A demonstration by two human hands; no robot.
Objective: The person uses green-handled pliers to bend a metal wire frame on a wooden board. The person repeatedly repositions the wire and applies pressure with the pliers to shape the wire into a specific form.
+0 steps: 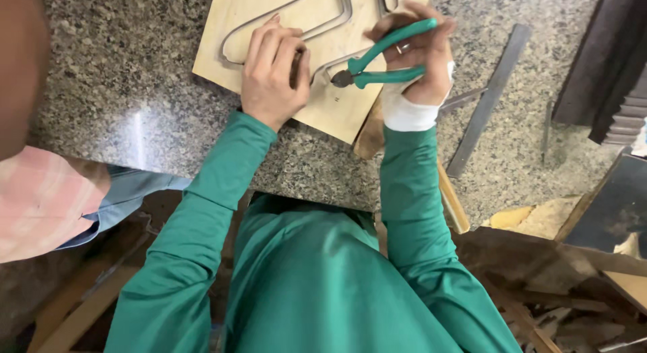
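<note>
Speckled grey stone makes up the worktop (121, 90), and it fills the top half of the frame. On it, at top middle, lies a flat wooden board (337, 107) with thin metal strips (269, 19) set into it in bendy lines. One corner of the board sticks out over the edge of the stone.

A person in a green top leans over it. The left hand (273, 73) is pressed down on the board, fingers curled in, and it seems to pinch something small and dark against the wood (too small to tell what).

The right hand (418, 56), with a white wrap around its wrist, is closed around green-handled pliers (377, 63). The pliers' dark nose points left and sits right at a metal strip, just beside the left hand.

To the right of the hands, a long flat metal bar (488, 100) lies slanted on the stone. At the far left edge, someone else's pink checked sleeve (40, 198) shows.
</note>
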